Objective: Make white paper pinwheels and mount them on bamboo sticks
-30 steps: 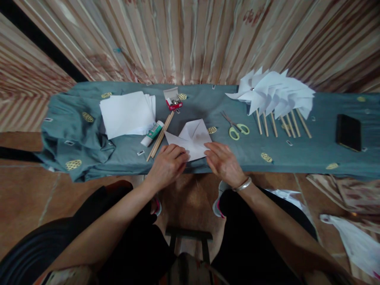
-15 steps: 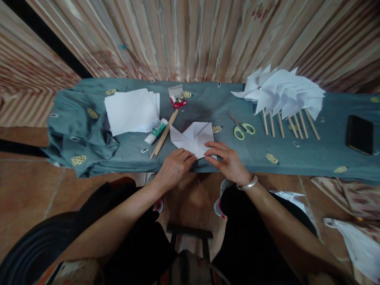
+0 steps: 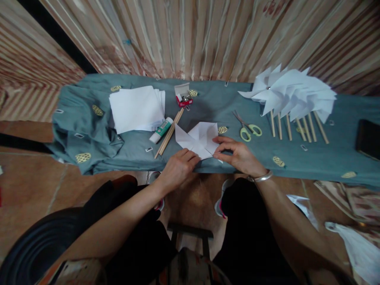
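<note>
A white paper pinwheel [image 3: 199, 138], cut and partly folded, lies at the front of the cloth-covered table. My left hand [image 3: 182, 162] is closed on its lower left edge, fingertips pressed together on the paper. At the lower right corner, my right hand [image 3: 236, 154] pinches a flap between thumb and fingers. Left of the paper are several wooden sticks [image 3: 170, 134] and a green and white glue stick [image 3: 161, 130]. Scissors [image 3: 247, 128] with light green handles rest to the right, blades pointing away from me.
Behind the glue stick lies a stack of white paper [image 3: 136, 109]. A small open red box [image 3: 184, 97] holds metal pins. Several finished pinwheels [image 3: 297, 93] on sticks overlap at the back right, with a black phone [image 3: 368, 138] beyond. A curtain [image 3: 202, 39] hangs behind the table.
The view has shifted slightly, moving the table's things to the right in the picture. My right hand has moved a little outward along the paper's right corner. My left hand stays on the paper.
</note>
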A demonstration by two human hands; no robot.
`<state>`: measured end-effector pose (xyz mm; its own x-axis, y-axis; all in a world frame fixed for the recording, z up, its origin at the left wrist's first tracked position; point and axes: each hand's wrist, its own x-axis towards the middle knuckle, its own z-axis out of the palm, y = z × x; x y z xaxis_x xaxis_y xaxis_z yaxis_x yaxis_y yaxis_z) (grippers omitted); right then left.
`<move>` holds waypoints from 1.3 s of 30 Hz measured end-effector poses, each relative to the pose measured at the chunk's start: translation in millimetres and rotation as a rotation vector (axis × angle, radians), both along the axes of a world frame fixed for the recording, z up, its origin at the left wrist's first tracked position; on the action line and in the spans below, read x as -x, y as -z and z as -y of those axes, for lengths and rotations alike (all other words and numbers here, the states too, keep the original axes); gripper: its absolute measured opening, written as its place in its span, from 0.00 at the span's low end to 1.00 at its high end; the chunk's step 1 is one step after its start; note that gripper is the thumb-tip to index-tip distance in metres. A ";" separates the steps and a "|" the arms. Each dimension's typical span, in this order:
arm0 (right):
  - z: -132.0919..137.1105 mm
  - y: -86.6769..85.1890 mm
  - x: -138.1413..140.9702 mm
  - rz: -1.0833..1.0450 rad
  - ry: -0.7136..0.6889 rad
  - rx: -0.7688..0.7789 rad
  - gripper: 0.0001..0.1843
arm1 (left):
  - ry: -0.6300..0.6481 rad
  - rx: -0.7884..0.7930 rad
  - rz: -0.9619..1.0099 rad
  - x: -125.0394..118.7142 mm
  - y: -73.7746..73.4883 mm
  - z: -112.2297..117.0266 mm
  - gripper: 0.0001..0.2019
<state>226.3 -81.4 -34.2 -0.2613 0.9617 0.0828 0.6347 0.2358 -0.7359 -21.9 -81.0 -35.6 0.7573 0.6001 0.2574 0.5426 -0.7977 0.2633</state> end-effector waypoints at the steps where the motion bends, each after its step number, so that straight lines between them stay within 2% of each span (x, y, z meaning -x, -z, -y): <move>1: -0.6 -1.3 -1.8 0.002 -0.008 0.012 0.03 | -0.001 0.001 -0.003 0.1 -0.2 0.1 0.09; 7: -1.5 -4.8 -4.3 -0.076 -0.007 0.061 0.03 | 0.004 -0.023 -0.003 -0.7 -1.2 0.4 0.09; 14: -4.1 -5.9 17.0 -0.115 0.047 0.009 0.03 | 0.008 -0.032 -0.007 -4.0 -0.9 1.0 0.08; 21: -15.4 8.4 34.7 -0.001 0.083 -0.113 0.01 | -0.028 -0.002 0.048 -4.0 -0.2 3.6 0.08; 24: -18.9 16.8 40.7 0.028 0.089 -0.172 0.02 | -0.052 0.001 0.063 -3.9 0.0 4.6 0.12; 28: -21.1 24.4 46.0 0.011 0.096 -0.221 0.03 | -0.023 0.004 0.050 -3.5 0.6 5.6 0.17; 39: -20.0 26.2 51.7 -0.011 0.130 -0.235 0.03 | 0.010 0.029 0.028 -3.5 -3.0 5.6 0.14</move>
